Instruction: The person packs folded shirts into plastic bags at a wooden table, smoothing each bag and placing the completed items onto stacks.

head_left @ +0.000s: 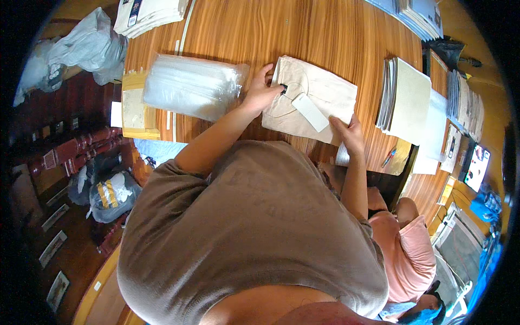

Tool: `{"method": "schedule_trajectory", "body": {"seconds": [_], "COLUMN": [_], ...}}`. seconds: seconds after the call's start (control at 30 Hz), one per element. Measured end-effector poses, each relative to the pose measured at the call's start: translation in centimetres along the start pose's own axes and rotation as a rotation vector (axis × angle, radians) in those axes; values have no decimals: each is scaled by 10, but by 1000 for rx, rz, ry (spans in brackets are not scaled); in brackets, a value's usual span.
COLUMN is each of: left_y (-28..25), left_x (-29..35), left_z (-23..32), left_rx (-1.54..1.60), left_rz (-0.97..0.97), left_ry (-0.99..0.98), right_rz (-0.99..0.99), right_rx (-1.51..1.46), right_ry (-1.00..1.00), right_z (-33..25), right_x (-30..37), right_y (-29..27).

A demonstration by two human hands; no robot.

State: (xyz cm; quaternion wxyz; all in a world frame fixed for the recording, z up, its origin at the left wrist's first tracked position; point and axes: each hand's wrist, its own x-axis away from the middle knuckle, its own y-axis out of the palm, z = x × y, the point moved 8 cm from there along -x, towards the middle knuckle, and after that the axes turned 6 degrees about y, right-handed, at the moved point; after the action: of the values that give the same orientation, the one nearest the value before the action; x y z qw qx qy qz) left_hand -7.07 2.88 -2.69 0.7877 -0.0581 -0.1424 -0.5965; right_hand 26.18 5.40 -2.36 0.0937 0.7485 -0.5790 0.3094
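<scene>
A folded beige garment (319, 92) lies flat on the wooden table (303, 32) in front of me. A white hang tag (310, 111) rests on it near the collar. My left hand (261, 92) presses on the garment's left edge, its fingers by a small dark fastener at the tag's string. My right hand (349, 134) holds the garment's near right corner, thumb on top of the cloth.
A stack of clear plastic bags (189, 86) lies left of the garment on a cardboard piece (132, 103). Folded beige garments (406, 97) are piled to the right, more stacks at the far edge. Another person in pink (406, 249) sits at lower right.
</scene>
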Motion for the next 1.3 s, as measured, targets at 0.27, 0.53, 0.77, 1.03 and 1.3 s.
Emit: {"method": "schedule_trajectory", "body": {"seconds": [0.27, 0.53, 0.77, 1.03, 1.3], "left_y": [11, 19, 15, 13, -8], "left_x": [14, 19, 17, 73, 143], "left_z": [-9, 2, 4, -31, 27], "left_rx": [-311, -112, -161, 7, -736], "left_rz": [163, 85, 98, 275, 35], "left_ry": [279, 190, 172, 190, 152], "right_rz": [275, 88, 575, 363, 498], "right_rx": [940, 1038, 1088, 561, 561], "right_ry": [-594, -520, -656, -462, -372], "right_z": [-97, -92, -124, -110, -69], "right_x": [65, 40, 44, 0, 34], "right_y": [49, 56, -10, -22, -67]}}
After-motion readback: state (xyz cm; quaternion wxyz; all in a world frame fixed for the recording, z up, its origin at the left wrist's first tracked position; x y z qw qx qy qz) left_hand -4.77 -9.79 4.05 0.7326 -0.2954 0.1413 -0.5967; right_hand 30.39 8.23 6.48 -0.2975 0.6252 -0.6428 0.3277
